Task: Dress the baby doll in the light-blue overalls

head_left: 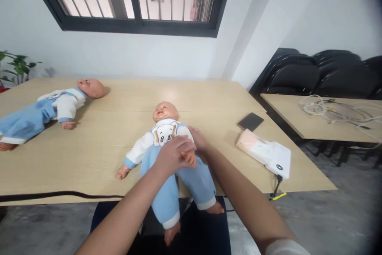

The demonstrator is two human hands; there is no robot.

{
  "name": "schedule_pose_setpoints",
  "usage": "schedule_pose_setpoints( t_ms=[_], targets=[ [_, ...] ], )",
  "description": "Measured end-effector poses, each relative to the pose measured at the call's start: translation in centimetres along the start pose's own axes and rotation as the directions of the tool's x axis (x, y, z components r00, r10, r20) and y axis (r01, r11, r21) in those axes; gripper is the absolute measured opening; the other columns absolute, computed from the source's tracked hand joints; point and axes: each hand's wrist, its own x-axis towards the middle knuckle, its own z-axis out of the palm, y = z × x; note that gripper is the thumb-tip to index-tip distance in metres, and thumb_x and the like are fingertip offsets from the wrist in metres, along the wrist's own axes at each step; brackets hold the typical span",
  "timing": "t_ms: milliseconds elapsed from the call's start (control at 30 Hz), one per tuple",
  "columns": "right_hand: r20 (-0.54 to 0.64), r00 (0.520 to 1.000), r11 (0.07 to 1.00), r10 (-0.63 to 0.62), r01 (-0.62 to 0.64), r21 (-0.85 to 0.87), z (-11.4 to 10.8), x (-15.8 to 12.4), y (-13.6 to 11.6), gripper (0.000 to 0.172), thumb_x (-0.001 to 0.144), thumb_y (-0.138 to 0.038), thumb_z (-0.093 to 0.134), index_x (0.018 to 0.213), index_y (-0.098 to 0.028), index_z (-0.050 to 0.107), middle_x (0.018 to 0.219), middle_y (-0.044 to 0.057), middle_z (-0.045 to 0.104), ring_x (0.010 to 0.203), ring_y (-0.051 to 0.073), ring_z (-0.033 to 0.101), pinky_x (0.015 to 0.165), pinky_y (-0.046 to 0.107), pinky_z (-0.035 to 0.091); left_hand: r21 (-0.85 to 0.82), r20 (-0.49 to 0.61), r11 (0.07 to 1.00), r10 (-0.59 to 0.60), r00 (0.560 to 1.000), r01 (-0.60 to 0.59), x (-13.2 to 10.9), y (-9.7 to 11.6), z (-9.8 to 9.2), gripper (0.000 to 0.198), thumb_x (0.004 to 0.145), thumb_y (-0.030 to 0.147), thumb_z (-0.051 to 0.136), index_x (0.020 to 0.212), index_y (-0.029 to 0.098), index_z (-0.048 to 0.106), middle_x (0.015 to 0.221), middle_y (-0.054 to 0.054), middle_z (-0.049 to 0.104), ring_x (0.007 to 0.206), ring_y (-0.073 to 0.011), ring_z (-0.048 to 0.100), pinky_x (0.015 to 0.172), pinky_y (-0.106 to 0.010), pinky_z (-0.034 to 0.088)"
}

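A baby doll (165,131) in a white top with an elephant face and light blue trousers lies on its back on the table, its legs over the front edge. My left hand (176,151) reaches across its belly, closed around the doll's forearm, with the doll's hand (189,159) poking out below my fingers. Close beside it, my right hand (199,139) is at the outer side of the same arm, its fingers bent against the white sleeve and partly hidden. The doll's other arm (135,153) lies stretched out on the tabletop.
A second, similarly dressed doll (59,106) lies at the table's left. On the right are a dark phone (250,121) and a white device (268,154) with a cable. A black cable (59,194) runs along the front edge. A chair (205,231) stands below.
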Motion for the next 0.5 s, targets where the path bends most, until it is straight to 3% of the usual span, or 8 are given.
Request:
schedule_pose_setpoints(
  t_ms=[167, 367, 500],
  targets=[
    [0.012, 1.0, 0.961, 0.007, -0.01, 0.278, -1.3, 0.8, 0.8, 0.041, 0.088, -0.061, 0.062, 0.072, -0.023, 0.056, 0.068, -0.001, 0.058, 0.074, 0.018, 0.055, 0.074, 0.033, 0.049, 0.018, 0.07, 1.0, -0.022, 0.997, 0.021, 0.1, 0.0, 0.3, 0.022, 0.081, 0.017, 0.071, 0.103, 0.021, 0.071, 0.102, -0.006, 0.074, 0.11, -0.0253, 0.069, 0.105, -0.042, 0.054],
    [0.231, 0.969, 0.842, 0.085, -0.194, 0.503, -2.2, 0.5, 1.2, 0.033, 0.081, -0.052, 0.073, 0.083, -0.02, 0.067, 0.082, 0.003, 0.069, 0.085, 0.021, 0.063, 0.083, 0.034, 0.051, -0.025, 0.102, 0.997, -0.064, 0.993, 0.067, -0.2, -0.7, 0.8, 0.023, 0.081, 0.02, 0.072, 0.104, 0.021, 0.071, 0.102, -0.006, 0.073, 0.108, -0.025, 0.069, 0.104, -0.043, 0.054],
    [0.126, 0.989, 0.853, 0.074, -0.128, 0.505, -1.8, 1.5, 1.6, 0.029, 0.08, -0.045, 0.076, 0.078, -0.021, 0.061, 0.074, -0.002, 0.064, 0.074, 0.016, 0.058, 0.077, 0.031, 0.05, -0.06, 0.094, 0.998, -0.03, 0.995, 0.036, -0.3, -0.8, 0.8, 0.017, 0.089, 0.019, 0.067, 0.105, 0.019, 0.07, 0.1, -0.007, 0.074, 0.105, -0.0233, 0.069, 0.098, -0.041, 0.055]
  ],
)
